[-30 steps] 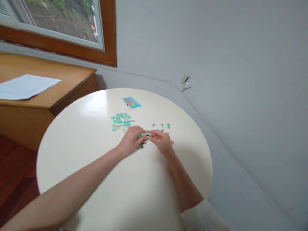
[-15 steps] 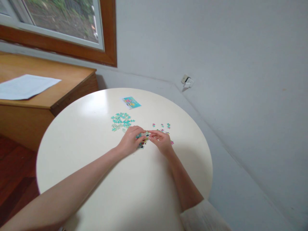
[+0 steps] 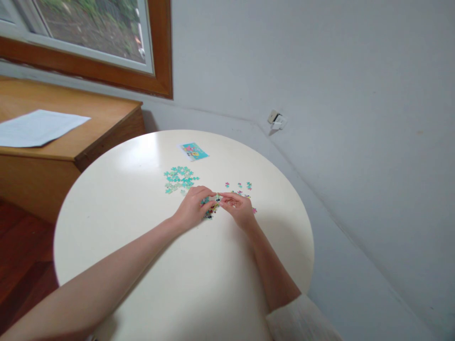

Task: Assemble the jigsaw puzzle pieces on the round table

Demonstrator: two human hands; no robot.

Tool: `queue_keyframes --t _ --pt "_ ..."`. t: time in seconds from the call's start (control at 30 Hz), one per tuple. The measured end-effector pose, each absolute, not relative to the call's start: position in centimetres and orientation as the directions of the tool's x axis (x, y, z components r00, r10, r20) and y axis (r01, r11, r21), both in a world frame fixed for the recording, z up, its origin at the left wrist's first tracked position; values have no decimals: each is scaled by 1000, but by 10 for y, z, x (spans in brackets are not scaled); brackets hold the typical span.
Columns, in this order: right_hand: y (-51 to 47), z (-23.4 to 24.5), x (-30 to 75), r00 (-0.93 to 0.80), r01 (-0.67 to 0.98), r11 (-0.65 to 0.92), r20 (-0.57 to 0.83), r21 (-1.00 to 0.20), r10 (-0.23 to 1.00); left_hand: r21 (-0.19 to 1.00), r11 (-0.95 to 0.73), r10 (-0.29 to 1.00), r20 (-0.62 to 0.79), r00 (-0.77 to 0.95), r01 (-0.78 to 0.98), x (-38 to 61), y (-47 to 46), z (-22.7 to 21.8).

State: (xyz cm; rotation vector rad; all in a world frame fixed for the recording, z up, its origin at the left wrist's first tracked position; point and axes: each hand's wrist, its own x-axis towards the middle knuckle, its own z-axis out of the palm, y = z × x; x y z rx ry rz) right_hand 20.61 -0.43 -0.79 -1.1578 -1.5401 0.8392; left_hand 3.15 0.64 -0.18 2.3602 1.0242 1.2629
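Note:
Above the middle of the white round table, my left hand and my right hand meet fingertip to fingertip. Between them is a small jigsaw puzzle piece, pale with a dark patch, and both hands are closed on it. Partly hidden under my left fingers lies a cluster of dark and coloured puzzle pieces. Several pink and multicoloured pieces are scattered beyond and beside my right hand. A loose heap of teal and pale green pieces lies beyond my left hand.
Toward the table's far side lies a teal picture card with colourful figures. At left, a wooden cabinet bears white paper. A wall socket and plain wall stand behind the table, with a wood-framed window.

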Motion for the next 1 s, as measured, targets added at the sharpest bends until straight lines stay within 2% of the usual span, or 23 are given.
queue_keyframes --t 1.0 --pt "-4 -9 205 -33 263 280 282 -923 959 568 -686 726 578 374 454 31 8 -4"
